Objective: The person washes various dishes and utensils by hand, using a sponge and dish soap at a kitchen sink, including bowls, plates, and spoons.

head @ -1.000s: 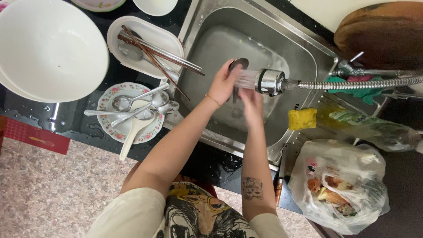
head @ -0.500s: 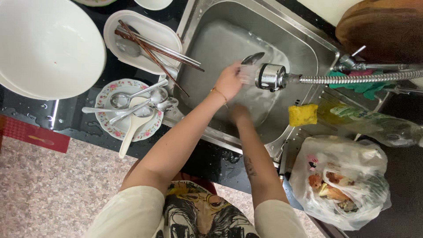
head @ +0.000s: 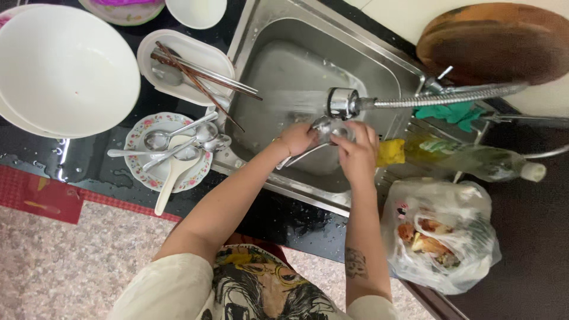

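Observation:
Over the steel sink, my left hand and my right hand hold a metal spoon together, just below the spray head of a flexible faucet hose. The spoon's bowl sits between my fingers and its handle points down left past my left wrist. Water sprays from the head toward the sink's left wall.
Left of the sink: a floral plate with spoons, a white dish with chopsticks, a big white bowl. To the right lie a yellow sponge, a bottle, a bag of scraps and a wooden board.
Both hands have come together lower and to the right under the spray head, now gripping the spoon. My view has shifted slightly.

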